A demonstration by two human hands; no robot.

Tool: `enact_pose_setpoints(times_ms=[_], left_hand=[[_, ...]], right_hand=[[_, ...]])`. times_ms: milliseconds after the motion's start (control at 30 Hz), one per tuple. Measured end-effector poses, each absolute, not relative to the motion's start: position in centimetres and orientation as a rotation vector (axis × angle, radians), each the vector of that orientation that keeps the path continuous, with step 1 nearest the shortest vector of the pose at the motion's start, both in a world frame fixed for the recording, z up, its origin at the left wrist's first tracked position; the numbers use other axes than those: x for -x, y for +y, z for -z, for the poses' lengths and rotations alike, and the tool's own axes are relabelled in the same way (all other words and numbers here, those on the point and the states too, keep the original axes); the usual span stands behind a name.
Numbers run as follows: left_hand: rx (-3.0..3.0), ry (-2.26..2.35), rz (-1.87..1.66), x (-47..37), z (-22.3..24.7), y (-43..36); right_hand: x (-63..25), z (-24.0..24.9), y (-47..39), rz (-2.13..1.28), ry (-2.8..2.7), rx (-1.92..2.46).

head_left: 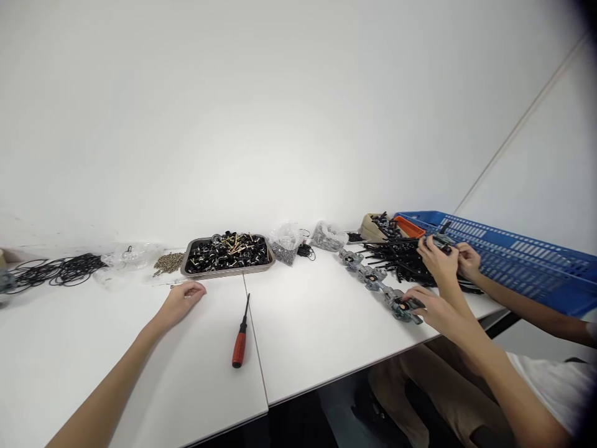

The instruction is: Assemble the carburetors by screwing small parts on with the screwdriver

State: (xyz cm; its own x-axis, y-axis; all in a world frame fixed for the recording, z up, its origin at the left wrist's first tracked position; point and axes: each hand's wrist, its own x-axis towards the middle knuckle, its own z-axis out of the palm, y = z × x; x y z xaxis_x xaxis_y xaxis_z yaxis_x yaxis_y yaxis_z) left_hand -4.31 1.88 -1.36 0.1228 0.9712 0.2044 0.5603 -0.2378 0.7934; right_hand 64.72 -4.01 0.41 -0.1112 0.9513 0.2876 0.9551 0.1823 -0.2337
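The white worktop (308, 342) spreads across the lower half of the frame. A blue crate (527, 255) fills the right side, with a heap of black rods (396, 264) in front of it. At centre left, a metal tray (228, 272) holds loose black parts, its raised rim likely there to stop them scattering. Right of centre, three metal fittings (372, 278) form a slanting line, perhaps to be taken up one by one. A co-worker's hands (438, 260), at the right, lift a similar piece, seemingly for a closer look or a better angle.

The left hand (184, 302) rests just below the tray, loosely curled, with nothing visible in it. The right hand (433, 309), lower right, has its fingertips against the nearest metal fitting (396, 304), perhaps steadying it; whether they grip it I cannot tell.

A red-handled screwdriver (239, 346) lies between the two hands, nearer the left, handle towards the front edge, probably for easy pick-up. That nearest fitting sits right by the right hand's fingertips, on their left in the frame, well apart from the left hand.
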Motion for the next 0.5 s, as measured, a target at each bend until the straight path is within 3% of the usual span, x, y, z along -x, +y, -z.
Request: enact_pose_setpoints(times_ms=[500], left_hand=[[-1.842,1.417,-1.097,3.9,1.7,1.8]], right_hand=[[-61.4,-0.2,-1.0,0.313,-1.945,1.625]])
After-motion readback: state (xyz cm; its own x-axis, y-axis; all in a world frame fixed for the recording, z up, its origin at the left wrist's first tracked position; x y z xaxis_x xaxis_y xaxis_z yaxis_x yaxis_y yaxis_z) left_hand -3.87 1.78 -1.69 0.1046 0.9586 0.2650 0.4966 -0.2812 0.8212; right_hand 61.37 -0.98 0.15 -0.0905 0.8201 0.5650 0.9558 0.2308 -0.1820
